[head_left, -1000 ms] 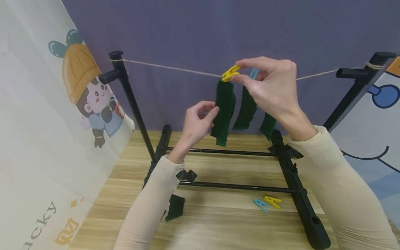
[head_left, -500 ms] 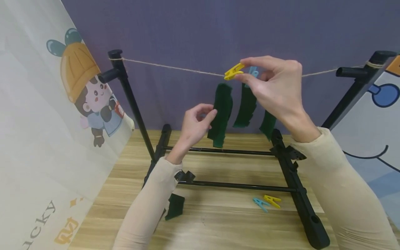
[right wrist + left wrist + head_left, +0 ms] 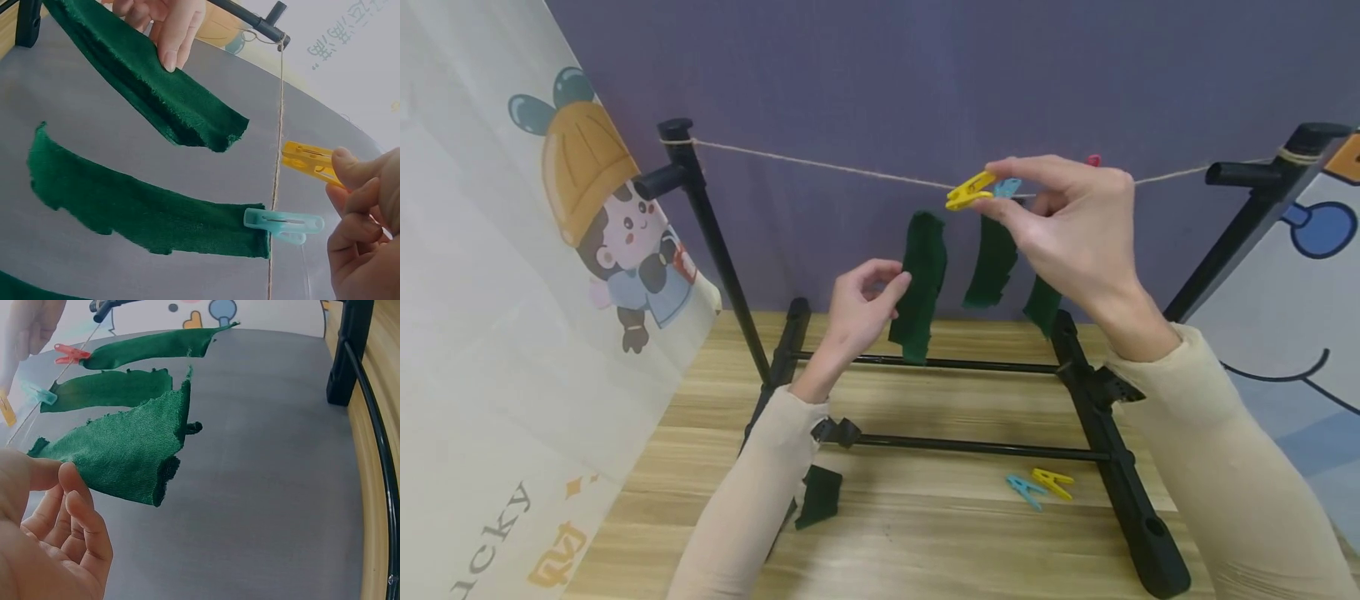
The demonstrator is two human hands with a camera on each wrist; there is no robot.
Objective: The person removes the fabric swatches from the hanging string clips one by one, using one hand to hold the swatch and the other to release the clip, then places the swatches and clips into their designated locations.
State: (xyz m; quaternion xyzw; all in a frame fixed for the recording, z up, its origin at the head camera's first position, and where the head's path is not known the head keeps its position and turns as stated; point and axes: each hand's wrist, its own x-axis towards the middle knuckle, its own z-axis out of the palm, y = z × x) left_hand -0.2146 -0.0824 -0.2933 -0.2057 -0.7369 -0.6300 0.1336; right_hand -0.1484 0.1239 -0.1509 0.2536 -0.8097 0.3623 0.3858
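Note:
My left hand point(image 3: 861, 308) pinches the edge of a dark green cloth strip point(image 3: 920, 287) between thumb and fingers. The strip's upper end hangs a little below the string point(image 3: 812, 163), apart from it in the right wrist view. My right hand point(image 3: 1075, 233) pinches a yellow clothespin point(image 3: 309, 161) by its handle end, its tip right at the string. Beside it, a light blue clothespin point(image 3: 284, 222) fixes a second green strip point(image 3: 150, 209) to the string. Farther along, a red clothespin point(image 3: 72, 354) holds a third green strip point(image 3: 150, 349).
The string is tied between two posts of a black frame point(image 3: 962, 447) on a wooden table point(image 3: 940, 542). A blue clothespin point(image 3: 1025, 490) and a yellow one lie at front right. More green cloth point(image 3: 820, 497) lies near the left forearm.
The green strip in my left hand has come down and left, away from the string and the yellow clothespin. My right hand has shifted slightly right with the clothespin still pinched.

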